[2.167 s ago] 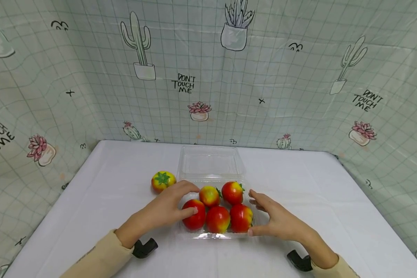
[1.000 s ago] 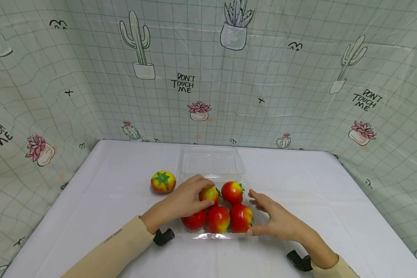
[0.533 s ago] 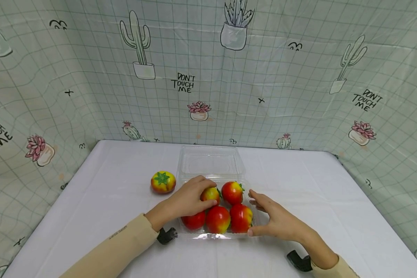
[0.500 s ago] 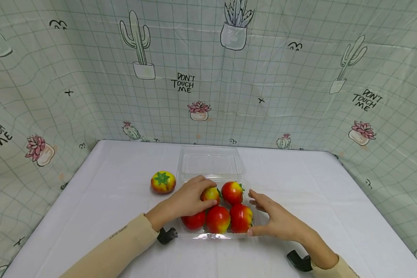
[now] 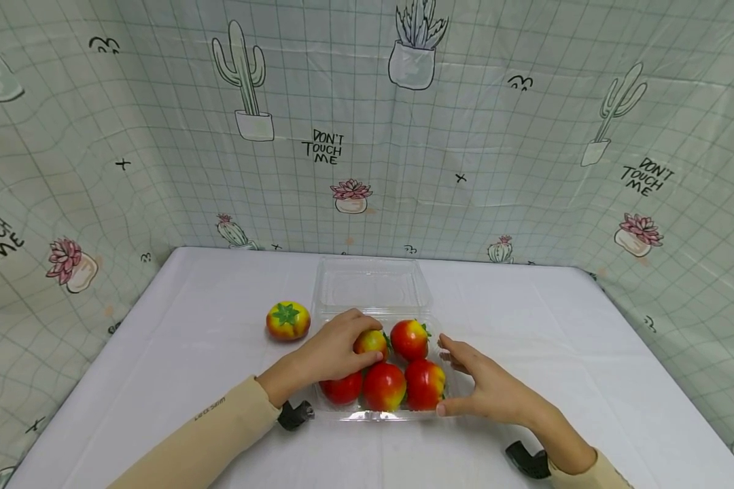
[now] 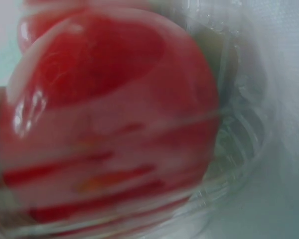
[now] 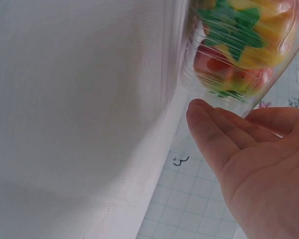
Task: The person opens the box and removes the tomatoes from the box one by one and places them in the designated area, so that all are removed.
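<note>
- Yellow and red, the far-left tomato [image 5: 370, 344] sits in the clear plastic clamshell [image 5: 380, 415], held by the left hand [image 5: 330, 348]: thumb along its near side, fingers curled over its far side. How hard they squeeze, I cannot tell.
- Right hand [image 5: 495, 386]: thumb held apart from the nearly straight fingers, just beside the clamshell's right wall; whether it touches the plastic is unclear.
- Around the grip: the far-right tomato [image 5: 409, 340], then a near row of near-left tomato [image 5: 340, 390], partly beneath the left hand, near-middle tomato [image 5: 383, 387] and near-right tomato [image 5: 425, 385].
- Farther out: the lid [image 5: 370, 285] lies folded back on the far side; a loose tomato [image 5: 288, 322] rests on the white cloth [image 5: 556, 326], left of the clamshell.
- Likely trouble: tight neighbours could roll if the held fruit were pushed sideways; the light clamshell could slide if pressed unevenly without a brace on its right.
</note>
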Available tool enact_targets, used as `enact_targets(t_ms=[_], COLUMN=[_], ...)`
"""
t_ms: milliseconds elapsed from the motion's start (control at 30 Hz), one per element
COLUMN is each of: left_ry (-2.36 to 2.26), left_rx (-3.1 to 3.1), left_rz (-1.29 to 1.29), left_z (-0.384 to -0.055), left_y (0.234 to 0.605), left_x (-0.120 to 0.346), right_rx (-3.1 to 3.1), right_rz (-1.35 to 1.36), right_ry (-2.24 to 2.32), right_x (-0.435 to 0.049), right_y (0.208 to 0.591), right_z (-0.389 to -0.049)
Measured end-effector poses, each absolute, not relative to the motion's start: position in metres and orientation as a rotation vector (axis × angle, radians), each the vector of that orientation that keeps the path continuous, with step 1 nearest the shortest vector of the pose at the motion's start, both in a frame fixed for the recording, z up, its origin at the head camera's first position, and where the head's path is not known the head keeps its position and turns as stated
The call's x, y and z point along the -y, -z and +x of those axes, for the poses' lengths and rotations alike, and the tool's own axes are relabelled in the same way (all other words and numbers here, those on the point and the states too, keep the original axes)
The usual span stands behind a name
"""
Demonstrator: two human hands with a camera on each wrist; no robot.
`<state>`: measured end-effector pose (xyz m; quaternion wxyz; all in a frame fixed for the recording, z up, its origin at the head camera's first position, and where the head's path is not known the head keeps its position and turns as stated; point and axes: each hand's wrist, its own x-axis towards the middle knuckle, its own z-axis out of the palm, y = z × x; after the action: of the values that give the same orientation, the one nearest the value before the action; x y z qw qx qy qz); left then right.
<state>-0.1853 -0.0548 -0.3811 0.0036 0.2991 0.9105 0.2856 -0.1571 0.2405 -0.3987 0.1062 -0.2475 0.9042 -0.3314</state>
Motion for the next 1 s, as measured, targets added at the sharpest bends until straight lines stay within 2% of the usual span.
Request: enact_targets(t_ms=[1000], left_ry=[-1.103], left_rx=[-2.853], left_rz=[0.918], left_z=[-0.1811], left_y=[0.3754], left_x=[0.0606], right_rx=[-2.641], right_rz=[-0.719], right_ry=[0.992], right_x=[-0.2414], right_y=[0.3983], right_z=[-0.1571])
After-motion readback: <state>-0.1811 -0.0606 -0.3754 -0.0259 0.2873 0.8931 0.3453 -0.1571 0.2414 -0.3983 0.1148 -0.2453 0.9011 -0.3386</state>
